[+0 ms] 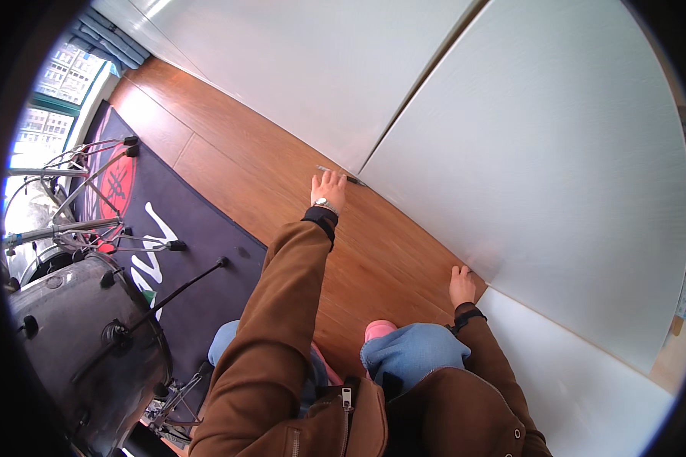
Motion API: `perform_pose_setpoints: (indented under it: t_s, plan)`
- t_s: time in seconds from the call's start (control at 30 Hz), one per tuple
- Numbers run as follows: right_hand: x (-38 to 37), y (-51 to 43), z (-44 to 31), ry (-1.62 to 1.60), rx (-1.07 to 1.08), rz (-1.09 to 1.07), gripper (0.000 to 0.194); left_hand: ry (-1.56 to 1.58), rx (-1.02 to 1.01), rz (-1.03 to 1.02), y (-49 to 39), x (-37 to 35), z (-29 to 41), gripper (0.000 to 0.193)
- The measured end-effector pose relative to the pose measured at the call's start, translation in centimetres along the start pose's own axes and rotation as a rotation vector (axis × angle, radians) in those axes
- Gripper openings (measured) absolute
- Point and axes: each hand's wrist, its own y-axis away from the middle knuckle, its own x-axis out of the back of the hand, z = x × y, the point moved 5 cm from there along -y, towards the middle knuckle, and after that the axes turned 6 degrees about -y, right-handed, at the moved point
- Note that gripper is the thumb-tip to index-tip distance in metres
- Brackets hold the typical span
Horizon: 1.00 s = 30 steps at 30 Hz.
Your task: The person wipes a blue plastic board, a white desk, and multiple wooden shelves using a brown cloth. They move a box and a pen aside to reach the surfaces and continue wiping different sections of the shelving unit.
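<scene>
My left hand point(328, 189), with a wristwatch point(323, 202) at its wrist, reaches forward over the wood-look floor point(377, 240). Its fingers lie over a slim dark and pale pen-like object point(353, 180) near the base of the white cabinet doors point(520, 154); whether they grip it I cannot tell. Farther right, my right hand point(462, 284) is low beside the bottom edge of the right door, near the corner with a white panel point(571, 365). Its fingers are bent, and what may be between them is too small to make out.
A drum point(86, 308) and metal stands point(63, 231) occupy the left side on a dark mat point(206, 228) with red and white markings. Behind them are a window point(63, 74) and a blue curtain point(106, 37). A pink shoe point(380, 329) shows by my knee.
</scene>
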Motion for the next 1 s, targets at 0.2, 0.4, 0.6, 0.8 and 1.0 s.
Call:
perform_pose_setpoints:
  t_s: [0.2, 0.4, 0.6, 0.8, 1.0]
  plan:
    - [0.7, 0.2, -0.1, 0.169, 0.086, 0.247, 0.007, 0.021, 0.046, -0.043, 0.0, -1.4, -0.2, 0.016]
    - [-0.9, -0.8, 0.1, 0.233, 0.054, 0.148, 0.006, 0.039, 0.081, -0.176, 2.9, -3.6, -0.6, 0.016]
    - [-1.8, -0.6, 2.8, 0.303, -0.092, 0.069, 0.005, 0.178, -0.097, -0.319, 4.6, -0.9, -0.6, 0.014]
    - [-2.5, 0.1, 3.4, 0.017, -0.180, 0.095, 0.008, 0.353, -0.165, -0.404, 4.3, 4.5, -1.2, 0.016]
    - [0.4, -0.8, 0.5, -0.239, -0.158, -0.123, 0.014, 0.507, -0.273, -0.508, 7.2, 7.1, 2.4, 0.015]
